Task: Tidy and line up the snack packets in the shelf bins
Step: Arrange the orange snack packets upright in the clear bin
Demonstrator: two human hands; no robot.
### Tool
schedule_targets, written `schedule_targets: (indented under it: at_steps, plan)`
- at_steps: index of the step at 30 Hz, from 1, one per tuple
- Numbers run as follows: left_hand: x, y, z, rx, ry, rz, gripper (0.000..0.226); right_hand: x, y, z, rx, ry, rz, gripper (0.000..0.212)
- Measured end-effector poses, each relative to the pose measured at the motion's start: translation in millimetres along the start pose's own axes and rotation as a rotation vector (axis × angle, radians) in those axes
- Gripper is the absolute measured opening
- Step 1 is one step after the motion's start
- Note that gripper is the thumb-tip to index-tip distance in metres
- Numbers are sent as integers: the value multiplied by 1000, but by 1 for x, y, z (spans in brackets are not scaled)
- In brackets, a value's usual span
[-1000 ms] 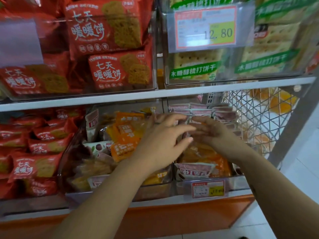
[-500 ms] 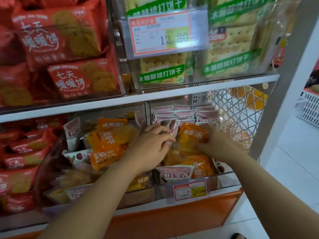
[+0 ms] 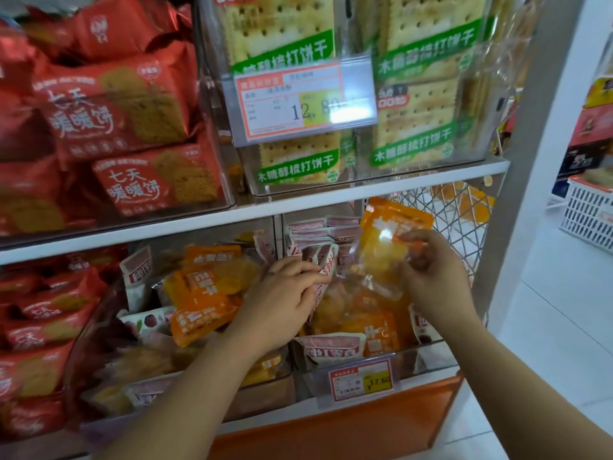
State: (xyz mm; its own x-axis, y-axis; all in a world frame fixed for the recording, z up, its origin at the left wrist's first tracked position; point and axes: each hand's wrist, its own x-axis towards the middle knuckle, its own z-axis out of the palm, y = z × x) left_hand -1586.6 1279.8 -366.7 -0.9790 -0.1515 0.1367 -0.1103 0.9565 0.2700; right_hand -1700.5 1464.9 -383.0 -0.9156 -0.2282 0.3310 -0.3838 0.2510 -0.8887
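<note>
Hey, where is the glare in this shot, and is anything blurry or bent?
Head view: a white glare spot sits on the orange packet in the right hand; another washes out the end of the upper price tag; the red packets at the left edge look soft; the white packet pinched by the left hand is fairly crisp; the shelf edge slants.

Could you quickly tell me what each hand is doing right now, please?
Left hand: closed, pinching a white-and-pink snack packet.
Right hand: closed, holding an orange snack packet up above the others.
</note>
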Motion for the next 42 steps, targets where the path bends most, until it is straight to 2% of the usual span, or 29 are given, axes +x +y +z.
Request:
schedule_targets:
  at_steps: [3,6,10,15,17,20,22,27,31,34,37,39,42]
  plan:
    - [0,2,-2,-48,-17,-4,37,-3,-9,-7,219,126,14,25]
    - [-3,7,-5,-173,-9,-53,39,-7,-16,-10,409,165,73,22]
    - [-8,19,-10,-442,108,-103,61,-24,-30,-8,470,212,17,22]
    - [-11,30,-19,-691,146,-66,82,-50,-40,4,470,122,-72,17]
    - [-14,29,-24,-721,86,-55,77,-53,-40,3,457,78,-67,17]
    - [-23,28,-29,-720,25,-59,48,-65,-42,3,399,-23,-108,26]
    - [-31,27,-32,-733,74,-53,31,-77,-47,7,262,-79,-207,29]
    - [-66,17,-38,-944,259,-82,21,-89,-67,24,116,-69,-415,31]
    - [-100,-3,-50,-855,465,-74,15,-90,-92,48,89,-94,-699,12]
    - [-122,-21,-63,-786,613,-85,19,-87,-108,75,92,-137,-865,21]
    - [-134,-46,-71,-542,719,-74,22,-80,-119,107,35,-223,-841,14]
    - [-136,-66,-70,-348,737,-77,29,-76,-123,123,-30,-298,-774,20]
    - [-136,-92,-59,-136,623,-126,39,-69,-113,132,-183,-423,-670,23]
